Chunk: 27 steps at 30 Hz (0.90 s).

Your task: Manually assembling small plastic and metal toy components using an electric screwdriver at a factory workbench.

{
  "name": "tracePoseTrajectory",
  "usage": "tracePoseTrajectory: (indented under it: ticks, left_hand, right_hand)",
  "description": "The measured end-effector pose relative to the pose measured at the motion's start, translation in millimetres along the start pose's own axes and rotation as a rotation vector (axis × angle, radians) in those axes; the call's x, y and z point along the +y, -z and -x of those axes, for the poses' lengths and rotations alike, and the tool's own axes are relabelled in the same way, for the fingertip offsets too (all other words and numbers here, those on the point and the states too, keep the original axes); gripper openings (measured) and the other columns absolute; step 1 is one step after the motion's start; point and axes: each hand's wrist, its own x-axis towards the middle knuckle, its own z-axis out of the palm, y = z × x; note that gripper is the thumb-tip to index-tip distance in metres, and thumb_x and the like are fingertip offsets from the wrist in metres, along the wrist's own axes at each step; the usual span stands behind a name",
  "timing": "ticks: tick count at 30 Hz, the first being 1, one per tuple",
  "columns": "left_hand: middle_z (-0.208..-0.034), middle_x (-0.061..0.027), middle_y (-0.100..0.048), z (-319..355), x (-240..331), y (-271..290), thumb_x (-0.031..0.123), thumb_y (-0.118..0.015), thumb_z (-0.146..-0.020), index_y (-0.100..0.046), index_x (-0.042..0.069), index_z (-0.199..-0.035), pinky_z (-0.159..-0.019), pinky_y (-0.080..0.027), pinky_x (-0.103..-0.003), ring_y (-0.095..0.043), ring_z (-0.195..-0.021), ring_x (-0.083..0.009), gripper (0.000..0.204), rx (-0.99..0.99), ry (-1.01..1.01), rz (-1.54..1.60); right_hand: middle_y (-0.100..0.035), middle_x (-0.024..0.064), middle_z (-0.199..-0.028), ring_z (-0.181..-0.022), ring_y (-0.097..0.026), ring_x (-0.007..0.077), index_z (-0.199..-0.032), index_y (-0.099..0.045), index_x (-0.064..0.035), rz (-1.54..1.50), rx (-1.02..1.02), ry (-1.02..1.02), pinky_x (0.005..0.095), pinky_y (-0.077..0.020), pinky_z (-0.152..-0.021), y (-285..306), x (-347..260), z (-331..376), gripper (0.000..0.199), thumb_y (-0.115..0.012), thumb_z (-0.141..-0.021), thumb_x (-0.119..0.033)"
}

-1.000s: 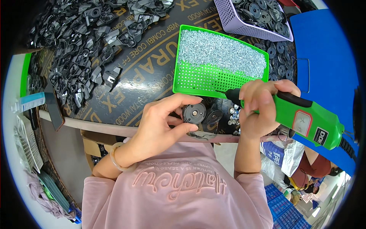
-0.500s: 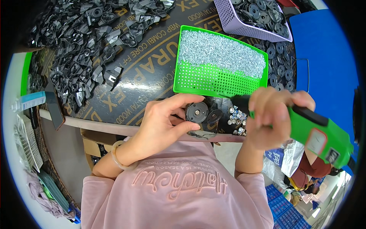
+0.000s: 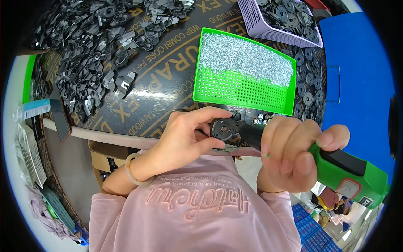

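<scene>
Between the thumb and fingers of my left hand (image 3: 184,135) is a round black plastic part (image 3: 223,129) with a small metal centre. It is held near the table's front edge. My right hand (image 3: 291,153) grips a green electric screwdriver (image 3: 354,178). The screwdriver's black nose (image 3: 251,135) points left at the round part, close to its right side; whether its tip touches is hidden. Just behind the nose lie several small shiny metal pieces (image 3: 261,119), partly covered by it. A green perforated basket (image 3: 245,105) holding many small silver screws (image 3: 243,56) sits beyond both hands.
Angular black plastic parts (image 3: 90,63) are heaped at the far left. A lilac basket (image 3: 260,31) full of black discs stands at the back right, with loose discs (image 3: 308,80) below it. A blue panel (image 3: 361,84) borders the table's right side.
The screwdriver has swung down and left, its nose now beside the round part and over some metal pieces. My left hand has shifted slightly right with the part, which has turned a little.
</scene>
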Motion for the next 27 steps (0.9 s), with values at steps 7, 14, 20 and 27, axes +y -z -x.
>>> tracePoseTrajectory:
  ticks: [7,14,20,27]
  left_hand:
    - [-0.082,-0.0034,-0.067,-0.3,1.2,0.9,-0.012,-0.073,-0.075,-0.062,0.0,-0.126,-0.068,-0.053,-0.022,-0.063,-0.074,-0.0057,0.054,-0.01,0.013,-0.017]
    - [-0.079,-0.002,-0.062,1.4,4.8,2.1,-0.011,-0.074,-0.076,-0.063,0.0,-0.127,-0.065,-0.053,-0.022,-0.061,-0.073,-0.0047,0.053,0.006,0.045,-0.037]
    - [-0.08,-0.0028,-0.06,3.1,5.7,0.4,-0.01,-0.076,-0.074,-0.064,0.0,-0.126,-0.063,-0.054,-0.022,-0.06,-0.073,-0.0042,0.054,0.029,0.004,-0.092]
    - [-0.086,-0.0073,-0.066,3.1,7.2,-3.0,-0.011,-0.074,-0.073,-0.065,-0.001,-0.125,-0.062,-0.054,-0.022,-0.063,-0.072,-0.0061,0.054,0.04,-0.065,-0.097]
  right_hand:
    - [-0.052,0.0035,-0.068,-0.053,-0.049,0.0134,-0.12,-0.043,-0.0114,0.046,0.033,0.001,0.0336,-0.044,-0.057,-5.3,0.7,1.3,0.028,-0.059,-0.097,-0.008]
    - [-0.054,0.0042,-0.068,-0.052,-0.05,0.0146,-0.117,-0.043,-0.0116,0.04,0.053,-0.004,0.0338,-0.0431,-0.056,-8.9,1.8,2.4,0.029,-0.063,-0.096,-0.009]
    - [-0.053,0.0041,-0.067,-0.051,-0.049,0.0147,-0.113,-0.043,-0.012,0.057,0.091,0.017,0.034,-0.0426,-0.054,-13.1,2.3,4.9,0.028,-0.064,-0.095,-0.01]
    - [-0.053,0.0042,-0.067,-0.051,-0.05,0.0153,-0.107,-0.041,-0.0114,0.05,-0.013,0.018,0.0345,-0.0436,-0.052,-7.5,2.0,2.2,0.028,-0.065,-0.094,-0.009]
